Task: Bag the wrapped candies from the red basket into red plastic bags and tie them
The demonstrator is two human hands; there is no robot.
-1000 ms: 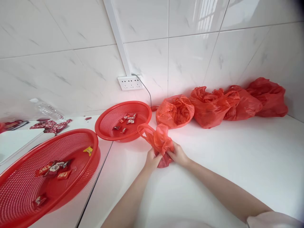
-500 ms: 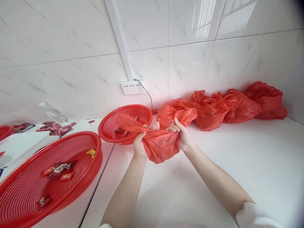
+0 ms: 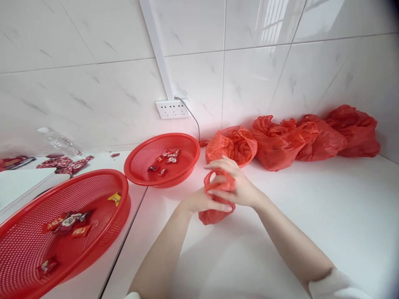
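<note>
A small red plastic bag (image 3: 215, 216), bunched together, is between my two hands over the white table. My left hand (image 3: 199, 201) grips it from the left, with a finger or thumb stretched across its front. From the right, my right hand (image 3: 241, 186) is around the upper part, its fingers long and partly spread about a handle loop that stands up. Some fingertips are hidden behind the plastic. Just behind my hands sits a larger red plastic bag (image 3: 226, 145) with its mouth open.
Several filled red bags (image 3: 280, 145) line the wall on the right. A round red basket (image 3: 183, 176) with several wrapped candies stands at the back, and a bigger red basket (image 3: 120, 216) with candies at left. A clear bottle (image 3: 60, 143) lies behind it. A socket strip (image 3: 172, 109) is on the wall.
The small bag was stretched wide between my hands; now it is gathered into a narrower bundle. My hands have come closer together, with the right one over the top.
</note>
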